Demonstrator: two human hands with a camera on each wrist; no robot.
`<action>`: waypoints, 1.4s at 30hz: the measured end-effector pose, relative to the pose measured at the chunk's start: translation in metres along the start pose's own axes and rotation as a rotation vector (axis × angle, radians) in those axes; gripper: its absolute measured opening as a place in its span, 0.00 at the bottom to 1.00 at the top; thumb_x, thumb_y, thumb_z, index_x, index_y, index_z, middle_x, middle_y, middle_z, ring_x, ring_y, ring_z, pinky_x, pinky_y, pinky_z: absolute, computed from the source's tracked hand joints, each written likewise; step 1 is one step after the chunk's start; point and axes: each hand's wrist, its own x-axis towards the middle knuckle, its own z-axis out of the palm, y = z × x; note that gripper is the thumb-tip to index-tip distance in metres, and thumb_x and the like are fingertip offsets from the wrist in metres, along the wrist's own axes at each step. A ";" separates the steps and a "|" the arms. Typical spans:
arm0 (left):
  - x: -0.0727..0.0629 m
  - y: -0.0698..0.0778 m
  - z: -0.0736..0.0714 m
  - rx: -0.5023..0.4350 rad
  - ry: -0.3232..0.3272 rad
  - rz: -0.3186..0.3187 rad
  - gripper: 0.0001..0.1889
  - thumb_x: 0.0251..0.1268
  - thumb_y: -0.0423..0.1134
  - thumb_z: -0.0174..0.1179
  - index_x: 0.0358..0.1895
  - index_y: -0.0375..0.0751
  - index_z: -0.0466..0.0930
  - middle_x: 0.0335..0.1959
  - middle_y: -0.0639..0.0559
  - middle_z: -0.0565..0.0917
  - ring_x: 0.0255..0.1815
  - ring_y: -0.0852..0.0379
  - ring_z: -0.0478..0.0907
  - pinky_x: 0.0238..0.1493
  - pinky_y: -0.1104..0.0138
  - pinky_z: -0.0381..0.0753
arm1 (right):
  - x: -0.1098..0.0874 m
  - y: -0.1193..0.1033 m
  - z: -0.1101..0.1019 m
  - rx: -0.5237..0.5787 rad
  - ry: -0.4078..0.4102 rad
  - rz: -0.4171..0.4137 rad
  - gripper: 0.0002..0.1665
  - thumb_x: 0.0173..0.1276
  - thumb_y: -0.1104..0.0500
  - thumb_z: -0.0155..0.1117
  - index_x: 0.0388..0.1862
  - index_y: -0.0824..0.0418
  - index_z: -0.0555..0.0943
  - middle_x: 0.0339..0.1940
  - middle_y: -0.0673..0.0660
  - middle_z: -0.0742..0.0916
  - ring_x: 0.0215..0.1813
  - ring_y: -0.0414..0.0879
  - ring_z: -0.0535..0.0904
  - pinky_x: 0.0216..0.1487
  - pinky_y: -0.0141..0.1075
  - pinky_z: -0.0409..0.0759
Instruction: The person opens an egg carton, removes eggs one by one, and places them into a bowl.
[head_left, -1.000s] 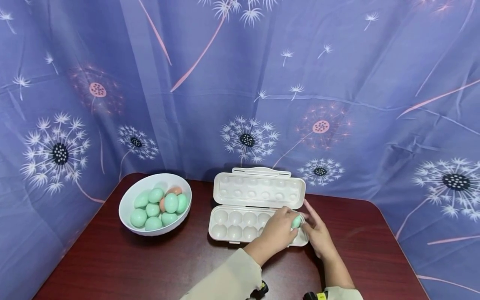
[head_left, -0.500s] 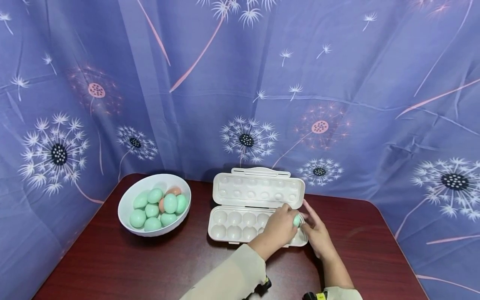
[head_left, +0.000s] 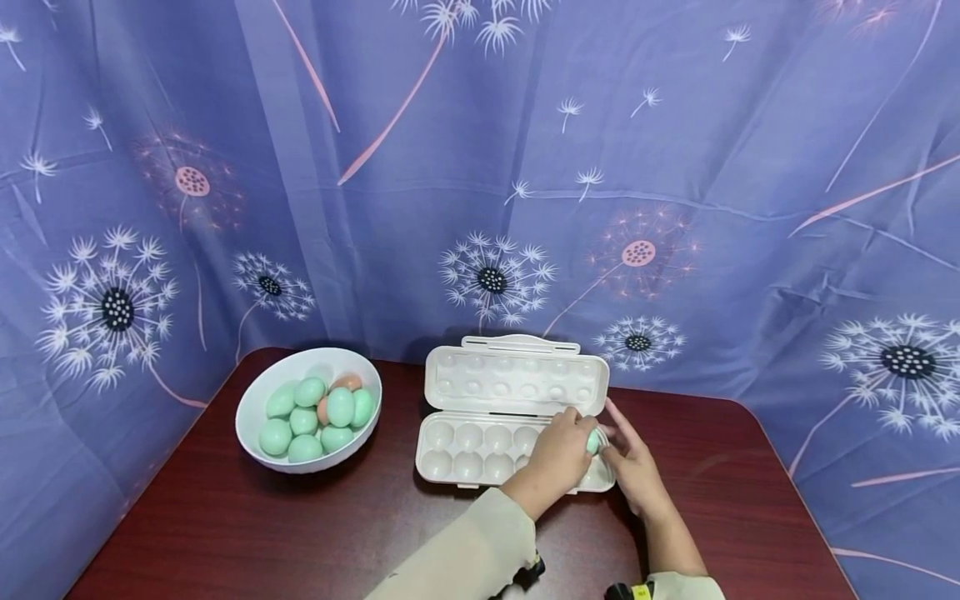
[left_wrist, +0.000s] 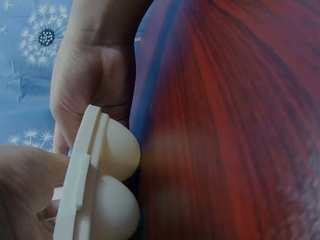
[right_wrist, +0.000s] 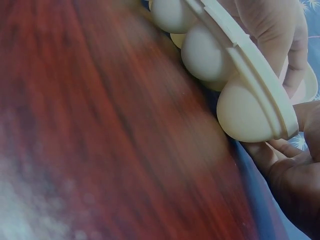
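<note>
A cream plastic egg carton (head_left: 469,482) lies on the table, its lid (head_left: 517,383) folded back toward the curtain. My left hand (head_left: 557,457) reaches over the right part of the tray, fingers curled on a mint-green egg (head_left: 593,441) at the back-right cups. Most of that egg is hidden by the fingers. At the carton's right end, my right hand (head_left: 637,471) grips the rim, thumb near the egg and index finger stretched along the far side. From the right wrist, the rounded cup undersides (right_wrist: 245,112) show beside the right fingers (right_wrist: 260,152).
To the left stands a white bowl (head_left: 251,433) with several mint-green eggs (head_left: 305,420) and brown eggs (head_left: 348,382). Bare cups (head_left: 470,435) fill the carton's left part. The dark red table (head_left: 337,533) meets a blue dandelion-print curtain (head_left: 420,275) at its back edge.
Over the first half second my left hand shifted slightly right with the egg, toward the carton's end. Since then it barely moves, and my right hand keeps its place on the rim.
</note>
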 end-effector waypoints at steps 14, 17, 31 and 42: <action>-0.002 -0.002 0.001 0.009 0.033 0.025 0.17 0.54 0.42 0.73 0.46 0.50 0.80 0.41 0.53 0.79 0.38 0.58 0.77 0.30 0.72 0.76 | 0.000 -0.004 0.001 -0.013 0.002 0.022 0.43 0.71 0.76 0.50 0.83 0.57 0.55 0.48 0.44 0.85 0.48 0.35 0.81 0.42 0.30 0.84; -0.003 -0.002 0.000 0.009 0.032 0.027 0.17 0.53 0.42 0.73 0.46 0.50 0.80 0.42 0.53 0.79 0.39 0.58 0.77 0.31 0.72 0.77 | -0.001 -0.005 0.002 -0.023 0.000 0.030 0.43 0.71 0.76 0.50 0.83 0.56 0.55 0.48 0.44 0.85 0.48 0.35 0.81 0.42 0.30 0.84; -0.003 -0.002 0.002 0.005 0.022 0.013 0.18 0.53 0.43 0.74 0.46 0.52 0.80 0.43 0.54 0.79 0.38 0.58 0.78 0.31 0.72 0.77 | -0.002 -0.006 0.003 -0.026 0.004 0.048 0.44 0.71 0.76 0.50 0.83 0.55 0.55 0.49 0.45 0.84 0.48 0.35 0.81 0.42 0.31 0.84; -0.007 -0.003 -0.007 -0.048 0.020 0.006 0.19 0.56 0.44 0.73 0.51 0.54 0.80 0.47 0.54 0.80 0.40 0.59 0.80 0.33 0.72 0.79 | -0.001 -0.005 0.003 -0.018 -0.013 0.030 0.44 0.70 0.77 0.49 0.83 0.56 0.54 0.48 0.42 0.85 0.48 0.34 0.81 0.43 0.30 0.84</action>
